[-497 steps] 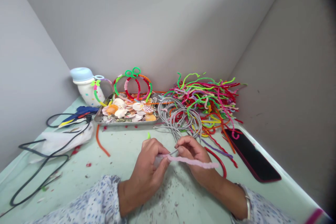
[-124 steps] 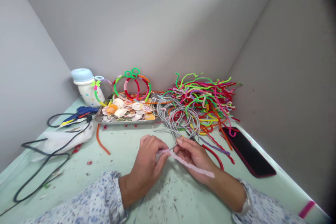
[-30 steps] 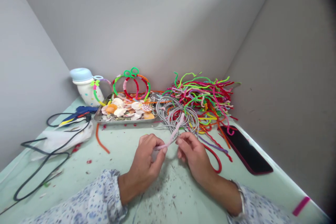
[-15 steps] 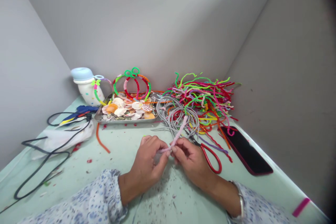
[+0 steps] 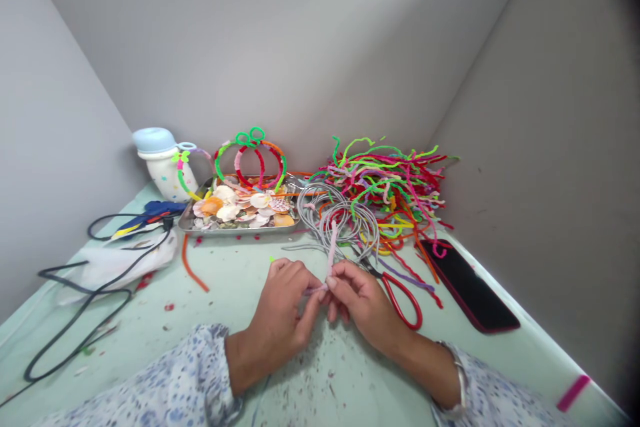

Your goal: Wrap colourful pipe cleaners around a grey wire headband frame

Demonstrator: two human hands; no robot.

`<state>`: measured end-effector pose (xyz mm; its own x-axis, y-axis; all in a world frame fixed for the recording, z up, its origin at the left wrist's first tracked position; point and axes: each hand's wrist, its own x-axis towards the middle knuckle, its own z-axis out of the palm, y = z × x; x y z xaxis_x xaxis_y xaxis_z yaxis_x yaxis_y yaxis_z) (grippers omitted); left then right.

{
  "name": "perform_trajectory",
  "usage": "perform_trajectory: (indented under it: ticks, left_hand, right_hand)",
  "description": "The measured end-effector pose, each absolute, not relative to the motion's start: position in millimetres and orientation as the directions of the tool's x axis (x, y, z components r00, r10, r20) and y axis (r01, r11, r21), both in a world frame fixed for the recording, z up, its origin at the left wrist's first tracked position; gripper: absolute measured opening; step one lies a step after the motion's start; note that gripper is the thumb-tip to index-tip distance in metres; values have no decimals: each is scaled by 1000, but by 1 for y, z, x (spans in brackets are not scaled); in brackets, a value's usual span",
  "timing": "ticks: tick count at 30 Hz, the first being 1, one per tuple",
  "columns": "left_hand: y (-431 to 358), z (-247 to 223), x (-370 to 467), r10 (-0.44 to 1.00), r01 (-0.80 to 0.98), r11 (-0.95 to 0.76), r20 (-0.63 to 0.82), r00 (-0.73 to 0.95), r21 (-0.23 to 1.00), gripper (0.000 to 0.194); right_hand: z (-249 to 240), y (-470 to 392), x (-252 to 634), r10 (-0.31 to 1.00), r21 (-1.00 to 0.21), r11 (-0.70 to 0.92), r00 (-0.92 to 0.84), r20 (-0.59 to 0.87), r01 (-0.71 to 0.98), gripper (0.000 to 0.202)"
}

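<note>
Between my fingertips is a pale pink pipe cleaner (image 5: 333, 247), its free end pointing up and away from me over the grey wire coil (image 5: 373, 230). My left hand (image 5: 285, 307) pinches its lower part, where a short lilac length shows between thumb and fingers. My right hand (image 5: 367, 303) is closed on it at the bend, thumb against forefinger. The fingertips of both hands almost meet, and they hide the exact bend. Red-handled scissors (image 5: 410, 310) lie just beyond my right hand, partly under the wire.
A metal tray (image 5: 240, 232) of shells holds colourful hoops upright. Behind the wire is a heap of pipe cleaners (image 5: 390, 177). A phone (image 5: 473, 287) lies right; a bottle (image 5: 170, 173), black cable (image 5: 75, 340) and plastic bag (image 5: 125, 263) are left. An orange strip (image 5: 190, 267) lies before the tray.
The free end of the pale pink pipe cleaner has swung left and now stands more upright. My right hand's lower fingers have shifted slightly under the bend.
</note>
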<state>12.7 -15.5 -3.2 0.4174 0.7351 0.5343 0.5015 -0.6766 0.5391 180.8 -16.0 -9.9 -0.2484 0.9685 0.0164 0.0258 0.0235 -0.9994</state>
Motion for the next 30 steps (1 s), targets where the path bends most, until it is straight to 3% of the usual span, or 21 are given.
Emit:
perform_trajectory:
  ticks: [10, 21, 30]
  left_hand:
    - [-15, -5, 12, 702, 486, -712, 547, 456, 507, 12]
    - [-14, -11, 10, 679, 498, -734, 537, 501, 462, 14]
    - [-18, -1, 11, 793, 479, -604, 537, 286, 637, 12]
  right_hand:
    - [-7, -11, 181, 958, -991, -127, -265, -110, -46, 21]
    - [-7, -8, 182, 942, -982, -185, -291, -167, -36, 14]
    - [-12, -16, 180, 979, -989, 88, -172, 108, -123, 23]
